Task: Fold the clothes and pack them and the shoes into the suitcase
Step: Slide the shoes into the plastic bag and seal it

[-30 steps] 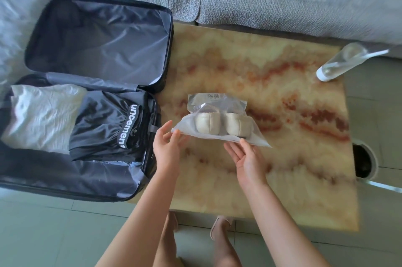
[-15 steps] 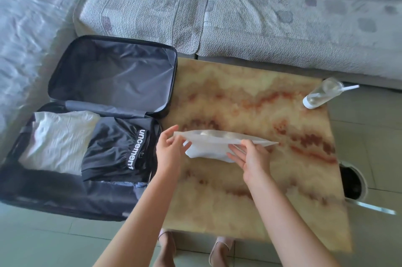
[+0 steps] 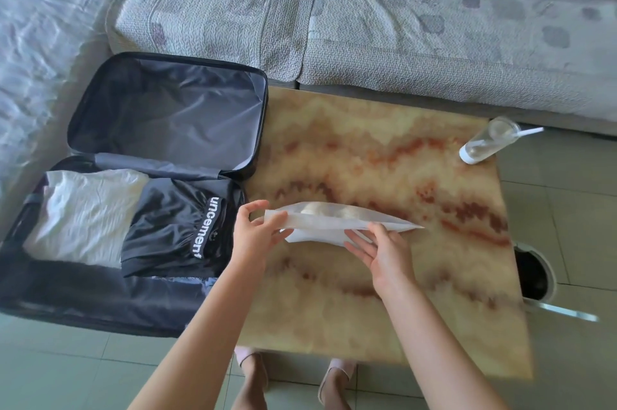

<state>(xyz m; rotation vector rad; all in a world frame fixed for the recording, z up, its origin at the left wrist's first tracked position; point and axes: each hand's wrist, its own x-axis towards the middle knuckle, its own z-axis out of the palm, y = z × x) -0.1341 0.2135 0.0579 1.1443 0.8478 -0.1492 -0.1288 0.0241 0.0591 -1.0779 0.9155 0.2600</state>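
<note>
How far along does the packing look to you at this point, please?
Done: the folded white garment and black garment lie in the suitcase. In hand: left hand and right hand hold the bagged shoes above the table. Left: placing them inside.

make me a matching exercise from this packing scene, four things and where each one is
Things:
1. folded white garment
2. folded black garment with white lettering
3. clear plastic bag of cream shoes
4. clear plastic cup with a straw

Places:
A. far right corner of the marble-patterned table
B. held in both hands above the table
C. lower half of the open black suitcase, left side
D. lower half of the suitcase, right side

Pairs: 1-C, 2-D, 3-B, 4-A
</note>
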